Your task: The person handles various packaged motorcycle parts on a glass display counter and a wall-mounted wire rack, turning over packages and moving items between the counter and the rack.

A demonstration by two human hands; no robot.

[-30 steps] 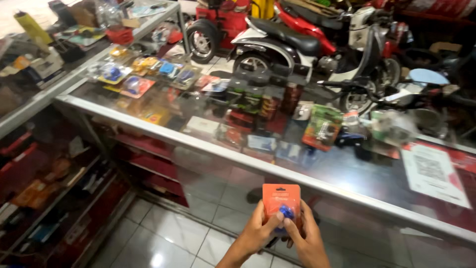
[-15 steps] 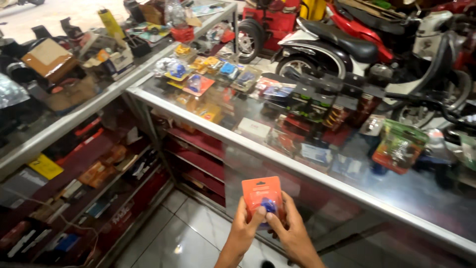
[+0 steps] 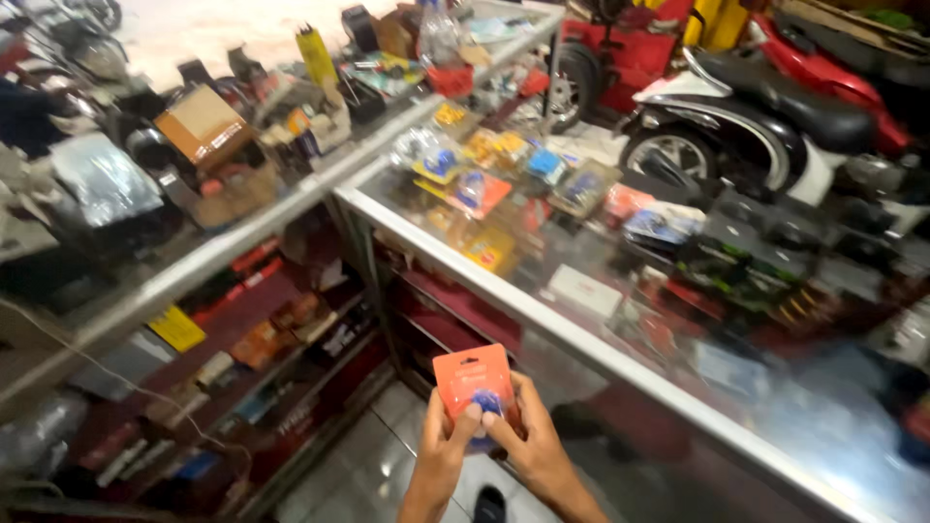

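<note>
Glass makes up both display counters (image 3: 542, 310), which meet at a corner near the middle of the view. Under the top of the right counter, running out toward three o'clock, lie small packets: blue and orange blister packs (image 3: 465, 184) toward twelve o'clock, a yellow box (image 3: 489, 250) just below them, a white box (image 3: 581, 291) farther toward three, and dark packs with green print (image 3: 741, 271) beyond that. The left counter (image 3: 194, 271), stretching toward nine o'clock, has red shelves below holding a yellow card (image 3: 176, 329) and a jumble of small boxes I cannot tell apart. On its top sit a brown carton (image 3: 203, 124), a yellow spray can (image 3: 317, 53) and blurred clutter. Beyond the glass, at one to two o'clock, stands a scooter (image 3: 775, 107) with a black seat and white and red panels.

Down at six o'clock, both hands hold up an orange card (image 3: 473, 380) with a blue part on its lower half. The left hand (image 3: 446, 450) is closed on the card's lower left edge, thumb laid across the front. The right hand (image 3: 531, 441) is closed on the lower right, thumb pressing at the blue part. The card stands upright, its top clear of the fingers toward twelve o'clock, hanging over the tiled floor (image 3: 378, 465) just in front of the right counter.
</note>
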